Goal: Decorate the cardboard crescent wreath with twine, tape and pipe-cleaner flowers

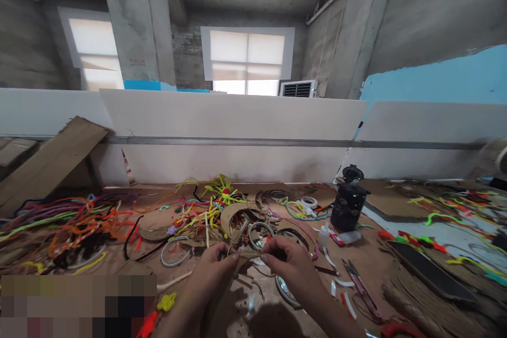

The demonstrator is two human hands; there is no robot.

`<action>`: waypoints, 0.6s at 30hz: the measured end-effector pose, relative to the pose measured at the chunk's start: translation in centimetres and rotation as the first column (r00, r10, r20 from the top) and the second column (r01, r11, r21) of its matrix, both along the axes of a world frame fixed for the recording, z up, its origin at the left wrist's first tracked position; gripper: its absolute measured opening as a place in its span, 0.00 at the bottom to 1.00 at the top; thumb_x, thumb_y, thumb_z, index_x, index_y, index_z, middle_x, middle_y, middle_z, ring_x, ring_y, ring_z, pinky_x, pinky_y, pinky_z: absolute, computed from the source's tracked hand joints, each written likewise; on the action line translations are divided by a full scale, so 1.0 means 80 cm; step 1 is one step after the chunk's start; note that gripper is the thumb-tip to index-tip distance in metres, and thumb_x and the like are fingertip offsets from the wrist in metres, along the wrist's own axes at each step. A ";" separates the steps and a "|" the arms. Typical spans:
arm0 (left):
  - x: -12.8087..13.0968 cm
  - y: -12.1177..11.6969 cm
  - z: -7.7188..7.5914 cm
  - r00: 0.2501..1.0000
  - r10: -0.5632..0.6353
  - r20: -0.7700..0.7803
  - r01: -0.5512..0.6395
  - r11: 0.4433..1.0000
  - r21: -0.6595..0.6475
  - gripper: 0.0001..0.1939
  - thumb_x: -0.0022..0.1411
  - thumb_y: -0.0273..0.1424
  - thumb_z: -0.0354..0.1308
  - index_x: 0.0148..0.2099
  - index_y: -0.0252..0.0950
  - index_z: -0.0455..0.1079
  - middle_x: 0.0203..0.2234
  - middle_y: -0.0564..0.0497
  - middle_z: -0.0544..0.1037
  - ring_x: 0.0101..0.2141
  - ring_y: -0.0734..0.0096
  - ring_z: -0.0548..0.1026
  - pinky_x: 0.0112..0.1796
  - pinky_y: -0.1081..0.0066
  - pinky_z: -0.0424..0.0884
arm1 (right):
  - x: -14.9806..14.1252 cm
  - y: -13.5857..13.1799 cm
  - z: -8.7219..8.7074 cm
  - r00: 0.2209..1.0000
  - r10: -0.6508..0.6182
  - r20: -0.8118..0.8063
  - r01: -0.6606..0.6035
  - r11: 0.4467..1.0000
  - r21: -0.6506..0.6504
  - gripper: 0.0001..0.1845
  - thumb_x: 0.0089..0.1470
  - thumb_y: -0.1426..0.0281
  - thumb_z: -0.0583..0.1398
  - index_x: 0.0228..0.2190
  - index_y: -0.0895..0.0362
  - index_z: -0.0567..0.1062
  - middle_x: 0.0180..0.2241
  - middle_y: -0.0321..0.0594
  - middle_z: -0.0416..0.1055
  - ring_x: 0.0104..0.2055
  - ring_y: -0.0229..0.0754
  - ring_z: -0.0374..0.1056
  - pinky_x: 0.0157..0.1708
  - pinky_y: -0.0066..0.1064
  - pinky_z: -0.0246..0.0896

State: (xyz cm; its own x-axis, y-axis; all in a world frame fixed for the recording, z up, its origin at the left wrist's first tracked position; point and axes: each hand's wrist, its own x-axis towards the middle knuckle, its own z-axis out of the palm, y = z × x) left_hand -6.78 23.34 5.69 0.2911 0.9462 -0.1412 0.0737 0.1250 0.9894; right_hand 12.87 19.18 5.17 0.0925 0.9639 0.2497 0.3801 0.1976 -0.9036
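Note:
My left hand (212, 269) and my right hand (293, 266) meet low in the middle of the view, thumbs and fingers pinched. A thin brown strip (249, 255), which looks like cardboard, stretches between the two pinches. Part of it is hidden behind the fingers. Just beyond the hands lie a pale metal-looking ring (261, 230) and a curved cardboard piece (232, 216). Another ring (176, 251) rests left of my left hand. Cardboard scraps and white bits are scattered on the table beneath.
Colourful pipe cleaners (106, 232) pile up at the left. A black cup (348, 206) with its lid raised stands behind my right hand. Scissors (362, 288), a dark phone-like slab (431, 269) and stacked brown strips (412, 296) lie right. A white partition (237, 161) borders the table's back.

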 end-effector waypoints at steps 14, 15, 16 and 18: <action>-0.001 -0.015 0.010 1.000 0.019 -0.009 -0.019 0.999 0.031 0.08 0.47 0.33 0.64 0.31 0.37 0.70 0.26 0.54 0.77 0.29 0.66 0.73 0.33 0.70 0.68 | 0.002 0.005 -0.009 0.998 -0.027 -0.060 0.028 1.000 0.013 0.06 0.48 0.66 0.60 0.25 0.56 0.74 0.22 0.33 0.66 0.26 0.40 0.61 0.28 0.31 0.53; -0.001 -0.016 0.011 1.000 0.017 -0.012 -0.017 0.999 0.032 0.08 0.47 0.32 0.64 0.31 0.37 0.71 0.26 0.54 0.77 0.29 0.66 0.73 0.33 0.70 0.68 | 0.003 0.007 -0.011 0.997 -0.026 -0.071 0.027 1.000 0.013 0.06 0.48 0.67 0.60 0.25 0.56 0.74 0.22 0.33 0.66 0.26 0.40 0.60 0.28 0.31 0.53; -0.001 -0.017 0.012 1.000 0.015 -0.011 -0.014 1.000 0.027 0.08 0.48 0.32 0.64 0.32 0.37 0.71 0.26 0.54 0.77 0.29 0.66 0.73 0.33 0.70 0.68 | 0.004 0.008 -0.013 0.997 -0.021 -0.079 0.023 1.000 0.013 0.06 0.47 0.66 0.60 0.25 0.56 0.73 0.22 0.33 0.66 0.26 0.39 0.60 0.28 0.30 0.53; -0.001 -0.019 0.012 1.000 0.009 0.002 -0.009 1.000 0.011 0.08 0.49 0.31 0.64 0.33 0.37 0.71 0.26 0.54 0.77 0.29 0.67 0.73 0.33 0.70 0.68 | 0.005 0.010 -0.016 0.996 -0.007 -0.092 0.008 1.000 0.009 0.06 0.47 0.66 0.60 0.25 0.56 0.73 0.22 0.33 0.66 0.26 0.39 0.60 0.27 0.30 0.53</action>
